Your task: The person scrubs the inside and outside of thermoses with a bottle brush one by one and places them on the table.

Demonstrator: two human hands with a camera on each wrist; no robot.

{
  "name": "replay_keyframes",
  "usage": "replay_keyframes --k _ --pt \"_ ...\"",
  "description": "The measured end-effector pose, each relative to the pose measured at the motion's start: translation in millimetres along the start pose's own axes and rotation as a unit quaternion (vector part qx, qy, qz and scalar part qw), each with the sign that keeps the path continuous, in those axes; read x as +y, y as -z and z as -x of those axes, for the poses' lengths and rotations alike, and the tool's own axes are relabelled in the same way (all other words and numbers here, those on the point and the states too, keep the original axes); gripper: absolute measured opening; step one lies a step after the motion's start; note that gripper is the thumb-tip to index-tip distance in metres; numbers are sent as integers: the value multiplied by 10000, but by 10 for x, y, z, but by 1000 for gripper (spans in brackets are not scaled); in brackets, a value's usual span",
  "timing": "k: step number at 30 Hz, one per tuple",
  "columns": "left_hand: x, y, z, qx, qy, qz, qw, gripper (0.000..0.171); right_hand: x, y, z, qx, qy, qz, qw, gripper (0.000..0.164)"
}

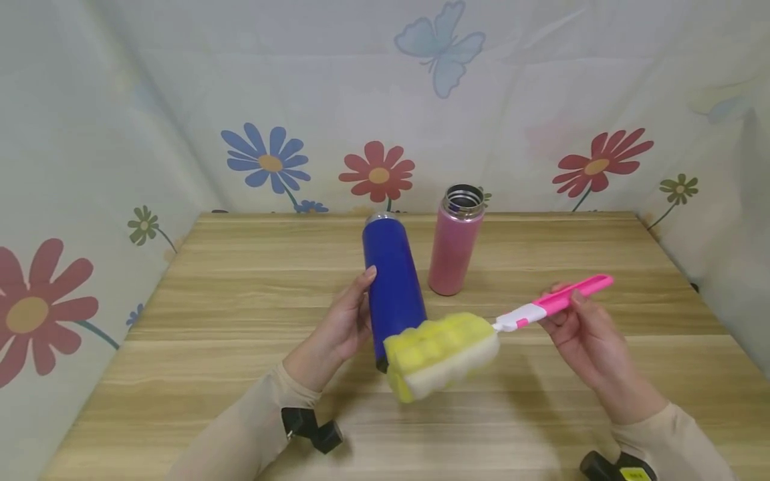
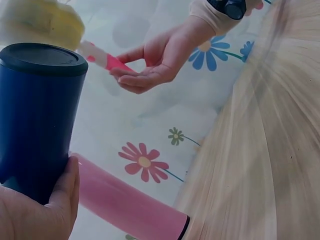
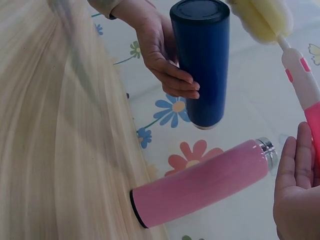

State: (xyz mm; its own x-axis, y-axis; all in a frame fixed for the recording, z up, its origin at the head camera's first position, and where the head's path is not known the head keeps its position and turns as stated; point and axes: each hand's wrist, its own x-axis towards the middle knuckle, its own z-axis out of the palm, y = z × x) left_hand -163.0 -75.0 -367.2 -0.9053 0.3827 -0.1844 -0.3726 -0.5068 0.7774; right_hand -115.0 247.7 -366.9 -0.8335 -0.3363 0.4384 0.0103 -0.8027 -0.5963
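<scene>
My left hand (image 1: 343, 321) grips a blue bottle (image 1: 392, 274) around its side, tilted with its metal rim away from me and its dark base toward me. In my right hand (image 1: 586, 341) is a sponge bottle brush, held by its pink and white handle (image 1: 562, 302). The brush's yellow and white sponge head (image 1: 445, 351) points left, in front of the blue bottle's lower end in the head view. In the right wrist view the sponge head (image 3: 265, 20) lies apart from the blue bottle (image 3: 202, 65). A pink bottle (image 1: 455, 247) stands upright and uncapped behind them.
The wooden table (image 1: 252, 267) runs back to a white curtain (image 1: 337, 87) printed with flowers and a butterfly. Curtain also closes off both sides. A black camera (image 1: 309, 427) sits on my left wrist, another (image 1: 616, 466) on my right.
</scene>
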Motion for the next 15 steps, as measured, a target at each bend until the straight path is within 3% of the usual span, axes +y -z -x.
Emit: replay_keyframes --k 9,15 --pt "15 10 -21 128 -17 100 9999 56 -142 46 11 -285 126 167 9994 40" --pt "24 13 -32 230 31 127 9996 46 -162 40 -14 -265 178 255 9992 39"
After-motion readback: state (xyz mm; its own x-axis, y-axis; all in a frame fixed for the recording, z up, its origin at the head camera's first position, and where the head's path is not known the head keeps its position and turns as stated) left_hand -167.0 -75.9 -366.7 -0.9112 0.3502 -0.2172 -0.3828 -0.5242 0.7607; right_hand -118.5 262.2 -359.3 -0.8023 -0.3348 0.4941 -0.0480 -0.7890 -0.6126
